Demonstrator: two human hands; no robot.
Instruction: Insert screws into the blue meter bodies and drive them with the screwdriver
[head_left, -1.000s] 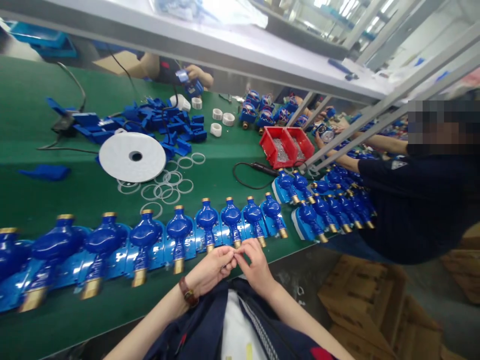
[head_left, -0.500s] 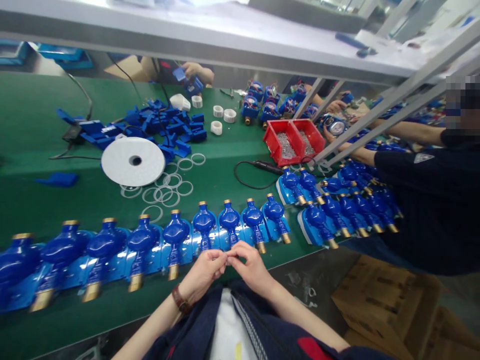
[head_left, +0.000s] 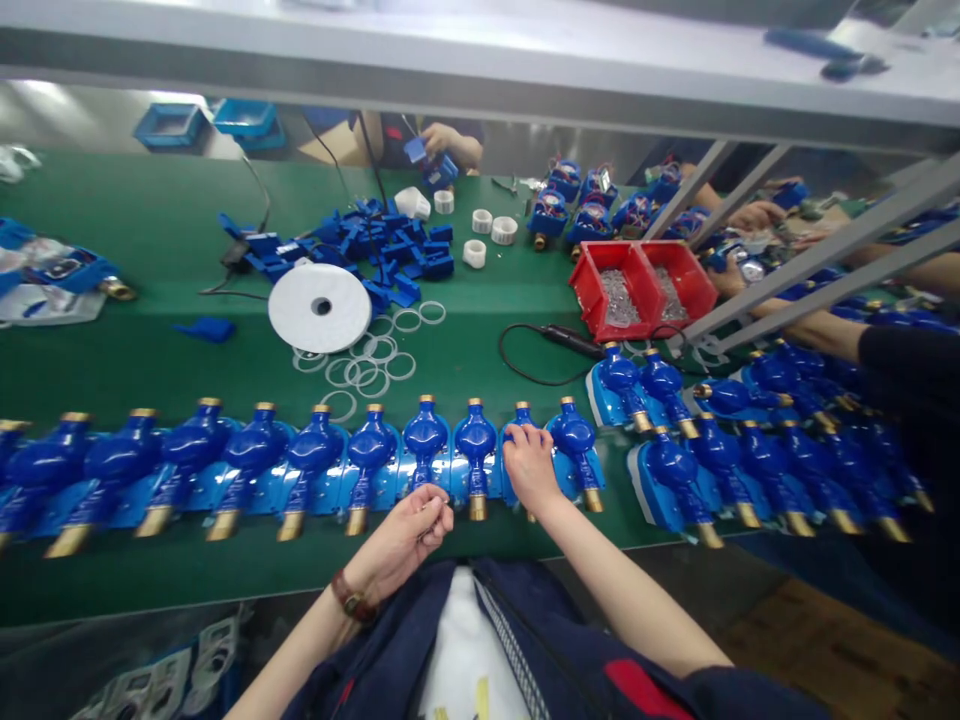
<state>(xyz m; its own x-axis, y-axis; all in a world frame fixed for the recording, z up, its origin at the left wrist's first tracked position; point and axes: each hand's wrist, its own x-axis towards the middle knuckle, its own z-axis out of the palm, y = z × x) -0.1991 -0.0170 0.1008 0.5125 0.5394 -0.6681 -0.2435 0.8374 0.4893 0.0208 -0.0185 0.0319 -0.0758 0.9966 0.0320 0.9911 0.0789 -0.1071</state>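
Note:
A row of blue meter bodies with brass pipe ends [head_left: 475, 440] lies along the front of the green bench, each on a lighter blue base. My right hand [head_left: 532, 468] is over one near the row's right end, fingers bent down and touching it; the hand covers most of that body, and whatever is at its fingertips is hidden. In front of the row, my left hand [head_left: 421, 525] is closed, thumb against the fingers, around something too small to make out. A brown watch [head_left: 352, 598] is on the left wrist.
Red bins [head_left: 611, 290] of small metal parts stand behind a black pen-shaped tool [head_left: 570, 340] with a cord. Clear rings [head_left: 365, 372], a white reel [head_left: 319, 308] and blue plastic pieces [head_left: 375, 240] lie farther back. Slanted metal posts [head_left: 817, 270] and co-workers' hands [head_left: 450, 145] are beyond.
My hands, together before, are now apart. The right moved forward onto a meter body; the left stayed closed near the front edge. The view has shifted left.

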